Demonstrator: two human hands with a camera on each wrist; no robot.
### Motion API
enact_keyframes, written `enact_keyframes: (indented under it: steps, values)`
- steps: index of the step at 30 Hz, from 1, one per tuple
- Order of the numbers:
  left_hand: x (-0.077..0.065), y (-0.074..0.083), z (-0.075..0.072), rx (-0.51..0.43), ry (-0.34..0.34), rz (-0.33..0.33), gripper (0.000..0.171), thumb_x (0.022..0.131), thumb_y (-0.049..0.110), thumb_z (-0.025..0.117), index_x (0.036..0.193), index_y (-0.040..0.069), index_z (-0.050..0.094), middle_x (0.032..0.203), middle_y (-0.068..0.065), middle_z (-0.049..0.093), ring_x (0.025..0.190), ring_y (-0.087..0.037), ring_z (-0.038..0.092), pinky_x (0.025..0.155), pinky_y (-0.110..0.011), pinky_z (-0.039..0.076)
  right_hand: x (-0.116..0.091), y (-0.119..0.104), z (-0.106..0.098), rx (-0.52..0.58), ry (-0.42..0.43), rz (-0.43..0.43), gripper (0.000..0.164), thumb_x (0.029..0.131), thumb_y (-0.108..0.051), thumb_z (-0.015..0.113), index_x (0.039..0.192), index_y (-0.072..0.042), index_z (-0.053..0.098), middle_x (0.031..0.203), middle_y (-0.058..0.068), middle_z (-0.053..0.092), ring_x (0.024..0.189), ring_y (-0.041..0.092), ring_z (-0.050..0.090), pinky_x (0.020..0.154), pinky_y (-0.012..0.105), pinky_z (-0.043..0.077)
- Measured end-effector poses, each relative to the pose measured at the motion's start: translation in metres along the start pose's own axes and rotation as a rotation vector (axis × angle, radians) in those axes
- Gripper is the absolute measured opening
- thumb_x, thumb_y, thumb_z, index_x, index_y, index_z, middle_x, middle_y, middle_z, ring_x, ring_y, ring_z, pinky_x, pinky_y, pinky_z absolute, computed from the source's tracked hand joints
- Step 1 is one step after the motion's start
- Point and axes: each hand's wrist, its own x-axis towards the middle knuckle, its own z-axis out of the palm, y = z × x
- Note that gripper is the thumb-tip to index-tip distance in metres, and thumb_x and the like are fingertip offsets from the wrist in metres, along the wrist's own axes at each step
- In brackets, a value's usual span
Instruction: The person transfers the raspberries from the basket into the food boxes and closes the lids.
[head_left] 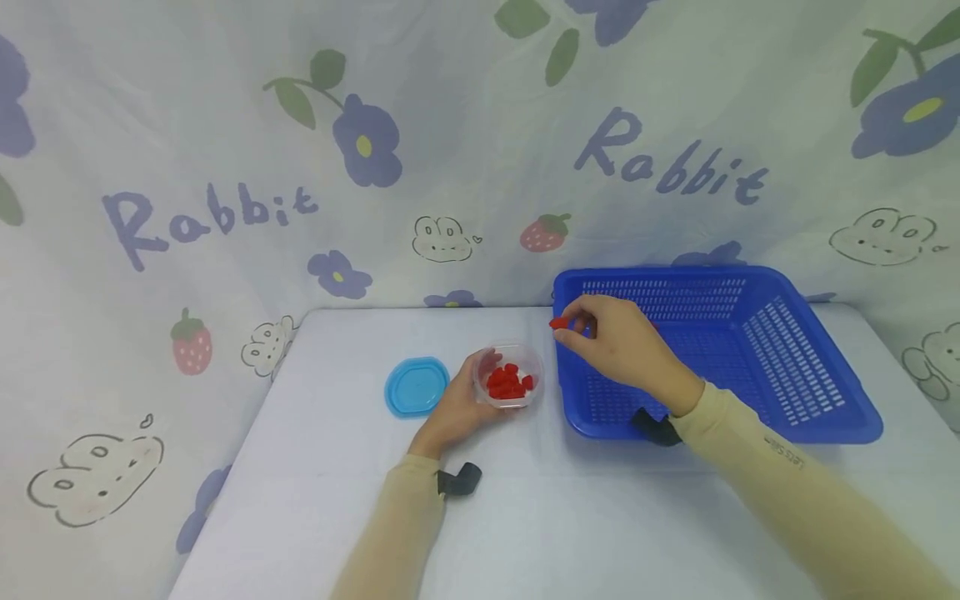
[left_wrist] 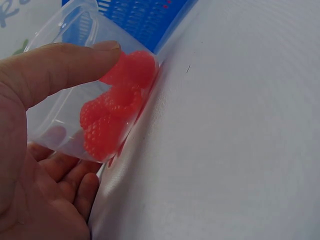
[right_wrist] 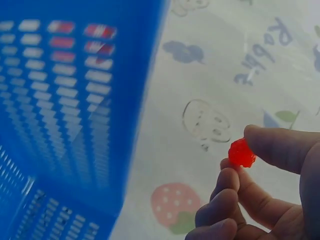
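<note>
A small clear plastic container (head_left: 534,392) stands on the table with several red raspberries (head_left: 506,383) in it. My left hand (head_left: 459,408) grips its side, the thumb lying along the wall in the left wrist view. Bumpy raspberries (left_wrist: 112,120) show through the clear wall there. My right hand (head_left: 618,342) pinches one raspberry (right_wrist: 242,152) between thumb and fingertips. It is held above the left rim of the blue basket (head_left: 720,437), a short way right of the container.
A light-blue lid (head_left: 417,387) lies on the white table (head_left: 540,517), left of the container. The blue basket takes up the table's right side, and a bit of red shows inside it behind the right hand. A printed cloth (head_left: 465,108) hangs behind the table.
</note>
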Motion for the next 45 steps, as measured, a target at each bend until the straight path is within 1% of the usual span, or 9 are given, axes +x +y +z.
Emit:
enact_keyframes:
  steps: [4,10,19,23,26,29,34,41,45]
  values:
    - [0.000,-0.001,0.000,0.000,0.003,-0.006,0.093,0.067,0.039,0.081,0.142,0.034,0.026,0.138,0.016,0.039,0.128,-0.010,0.035,0.099,-0.051,0.038,-0.006,-0.011,0.006,0.000,0.025,0.009,0.019,0.084,-0.028,0.068,0.098,-0.014,0.066,0.076,-0.002,0.058,0.063,0.015,0.049,0.050,0.028,0.043]
    - [0.000,-0.002,0.000,-0.003,0.004,0.004,0.092,0.067,0.037,0.081,0.142,0.033,0.028,0.137,0.017,0.040,0.126,-0.009,0.036,0.100,-0.051,0.037,-0.012,-0.024,0.016,-0.017,0.073,0.007,0.020,0.083,-0.027,0.069,0.096,-0.013,0.065,0.075,-0.001,0.056,0.060,0.015,0.048,0.047,0.027,0.042]
    - [0.000,-0.001,-0.001,0.012,0.007,0.009,0.093,0.066,0.040,0.081,0.141,0.038,0.026,0.138,0.017,0.039,0.128,-0.011,0.035,0.098,-0.050,0.040,-0.011,-0.033,0.041,-0.053,0.051,0.035,0.021,0.083,-0.028,0.069,0.097,-0.013,0.064,0.078,0.001,0.057,0.063,0.015,0.048,0.047,0.024,0.043]
    - [0.000,-0.001,-0.001,-0.002,0.011,0.021,0.093,0.066,0.036,0.082,0.140,0.037,0.027,0.137,0.017,0.039,0.127,-0.011,0.036,0.096,-0.048,0.042,-0.008,-0.033,0.052,-0.059,0.043,0.041,0.020,0.083,-0.027,0.068,0.097,-0.013,0.064,0.078,0.000,0.057,0.063,0.015,0.048,0.048,0.024,0.042]
    - [0.000,-0.002,-0.001,-0.010,0.013,0.038,0.092,0.066,0.032,0.083,0.140,0.035,0.028,0.136,0.016,0.040,0.126,-0.010,0.036,0.095,-0.047,0.043,-0.005,-0.032,0.058,-0.063,0.032,0.060,0.020,0.083,-0.027,0.069,0.098,-0.014,0.064,0.079,0.000,0.057,0.064,0.015,0.049,0.049,0.023,0.042]
    - [0.000,-0.002,-0.001,-0.007,0.015,0.047,0.092,0.067,0.032,0.083,0.140,0.035,0.028,0.136,0.016,0.040,0.126,-0.011,0.036,0.094,-0.047,0.044,-0.003,-0.032,0.064,-0.086,0.017,0.083,0.021,0.083,-0.027,0.069,0.098,-0.014,0.064,0.080,0.000,0.057,0.064,0.015,0.049,0.049,0.023,0.043]
    - [0.000,-0.003,-0.001,-0.012,0.016,0.047,0.091,0.067,0.034,0.082,0.140,0.037,0.027,0.136,0.017,0.039,0.126,-0.011,0.036,0.094,-0.046,0.045,0.000,-0.033,0.071,-0.135,0.009,0.108,0.020,0.083,-0.028,0.067,0.098,-0.015,0.064,0.083,0.003,0.059,0.066,0.014,0.050,0.052,0.023,0.044]
    - [0.000,-0.002,-0.002,-0.013,0.015,0.046,0.090,0.067,0.035,0.082,0.140,0.035,0.028,0.136,0.016,0.039,0.126,-0.010,0.036,0.096,-0.047,0.043,0.003,-0.036,0.076,-0.201,-0.008,0.126,0.024,0.082,-0.029,0.068,0.101,-0.015,0.065,0.082,0.000,0.058,0.068,0.014,0.052,0.054,0.024,0.048]
    - [0.001,-0.003,-0.002,-0.005,0.011,0.044,0.092,0.066,0.038,0.082,0.140,0.037,0.027,0.137,0.016,0.039,0.128,-0.011,0.036,0.096,-0.046,0.042,0.004,-0.035,0.079,-0.232,-0.021,0.137,0.025,0.082,-0.029,0.069,0.102,-0.015,0.065,0.083,0.000,0.059,0.071,0.014,0.054,0.056,0.025,0.050]
